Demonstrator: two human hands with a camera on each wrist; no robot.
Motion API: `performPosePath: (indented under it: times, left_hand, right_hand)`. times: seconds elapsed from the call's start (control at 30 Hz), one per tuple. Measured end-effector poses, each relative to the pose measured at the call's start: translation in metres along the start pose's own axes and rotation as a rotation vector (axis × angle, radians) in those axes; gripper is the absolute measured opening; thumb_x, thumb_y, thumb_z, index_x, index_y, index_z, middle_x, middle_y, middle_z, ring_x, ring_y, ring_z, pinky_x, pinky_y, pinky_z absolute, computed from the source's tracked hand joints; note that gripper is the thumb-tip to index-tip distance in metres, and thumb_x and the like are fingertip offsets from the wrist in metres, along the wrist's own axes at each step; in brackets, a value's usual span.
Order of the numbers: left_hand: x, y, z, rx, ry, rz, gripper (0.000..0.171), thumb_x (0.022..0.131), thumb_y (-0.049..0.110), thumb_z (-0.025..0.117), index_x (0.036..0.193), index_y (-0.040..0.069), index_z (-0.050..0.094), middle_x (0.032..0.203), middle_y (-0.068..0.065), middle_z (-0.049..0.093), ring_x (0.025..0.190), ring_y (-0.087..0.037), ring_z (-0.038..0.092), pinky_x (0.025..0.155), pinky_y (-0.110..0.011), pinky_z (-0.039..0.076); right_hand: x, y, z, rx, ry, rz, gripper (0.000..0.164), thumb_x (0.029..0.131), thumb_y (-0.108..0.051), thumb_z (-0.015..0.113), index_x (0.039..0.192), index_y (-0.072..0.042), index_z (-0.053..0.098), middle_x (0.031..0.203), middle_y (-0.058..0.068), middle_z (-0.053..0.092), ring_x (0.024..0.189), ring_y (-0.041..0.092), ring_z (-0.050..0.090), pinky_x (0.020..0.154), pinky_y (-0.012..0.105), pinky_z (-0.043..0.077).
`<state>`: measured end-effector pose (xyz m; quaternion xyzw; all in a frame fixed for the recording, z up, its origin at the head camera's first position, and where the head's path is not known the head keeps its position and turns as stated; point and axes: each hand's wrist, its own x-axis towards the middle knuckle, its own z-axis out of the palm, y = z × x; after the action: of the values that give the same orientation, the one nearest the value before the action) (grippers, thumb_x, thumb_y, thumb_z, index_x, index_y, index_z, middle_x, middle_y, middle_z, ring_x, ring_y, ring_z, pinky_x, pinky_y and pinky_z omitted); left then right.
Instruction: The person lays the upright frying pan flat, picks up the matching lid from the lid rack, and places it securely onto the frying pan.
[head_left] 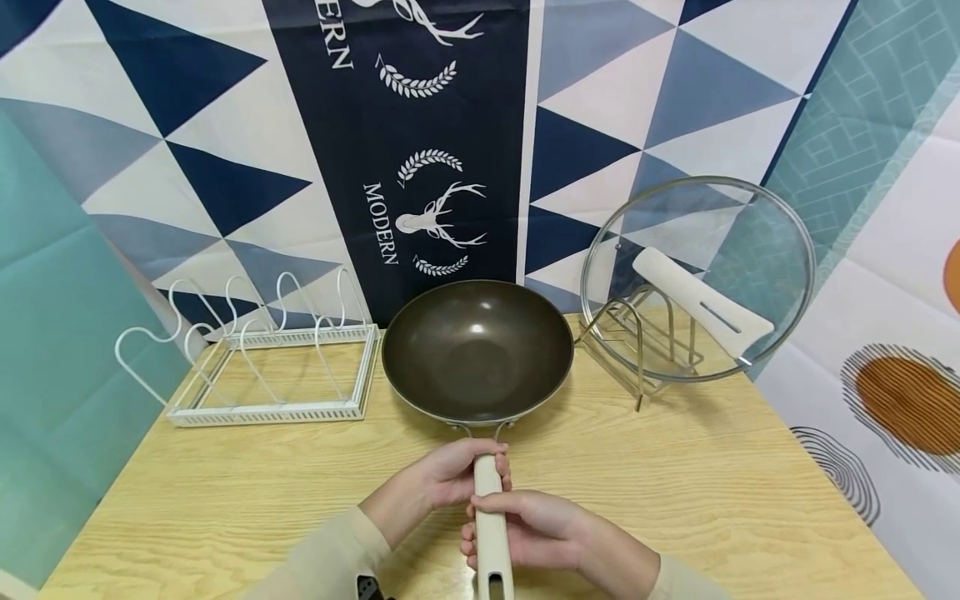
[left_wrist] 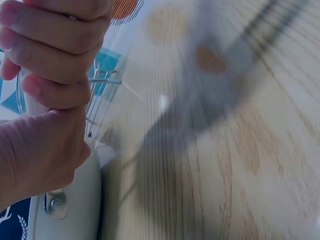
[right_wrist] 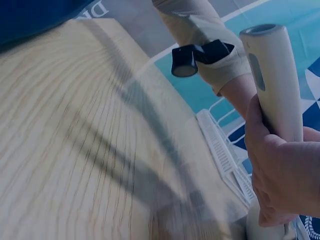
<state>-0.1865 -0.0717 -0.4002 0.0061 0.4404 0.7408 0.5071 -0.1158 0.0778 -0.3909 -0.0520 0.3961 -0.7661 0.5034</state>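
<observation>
A dark-coated wok [head_left: 478,354] sits at the middle of the table, its long cream handle [head_left: 491,533] pointing toward me. My left hand [head_left: 463,473] grips that handle at the end nearest the pan. Right behind it my right hand [head_left: 540,527] holds the same handle, thumb across its top and fingers curled under. In the left wrist view, the pan's pale outer side [left_wrist: 82,200] and a rivet show below the stacked hands. The handle's free end [right_wrist: 270,65], with its hanging slot, sticks up past the right hand in the right wrist view.
A white wire rack [head_left: 270,408] stands left of the wok. To the right, a glass lid [head_left: 750,250] with a cream grip [head_left: 697,300] leans upright in a bronze wire stand [head_left: 640,358]. Patterned cloth walls [head_left: 450,125] close off the back and sides of the wooden table [head_left: 300,492].
</observation>
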Motion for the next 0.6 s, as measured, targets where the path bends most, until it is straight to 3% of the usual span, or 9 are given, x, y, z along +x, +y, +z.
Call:
performPosePath:
  times: [0.33,0.6]
  left_hand:
    - [0.011,-0.002,0.006,0.011,-0.005,0.002,0.027,0.1,0.013,0.036,0.076,0.012,0.051,0.066,0.009,0.054,0.07,-0.007,0.054,0.074,-0.019,0.048]
    - [0.014,-0.005,0.007,0.011,0.052,0.009,0.025,0.1,0.014,0.039,0.079,0.011,0.052,0.071,0.005,0.055,0.072,-0.008,0.055,0.072,-0.019,0.05]
  right_hand:
    - [-0.013,-0.004,-0.02,-0.105,-0.151,-0.011,0.023,0.105,-0.028,0.035,0.112,-0.014,0.052,0.113,0.001,0.067,0.107,0.015,0.064,0.096,0.032,0.05]
    - [-0.023,-0.013,-0.03,-0.177,-0.087,0.025,0.027,0.104,-0.031,0.04,0.112,-0.01,0.054,0.111,0.0,0.069,0.105,0.012,0.067,0.093,0.029,0.053]
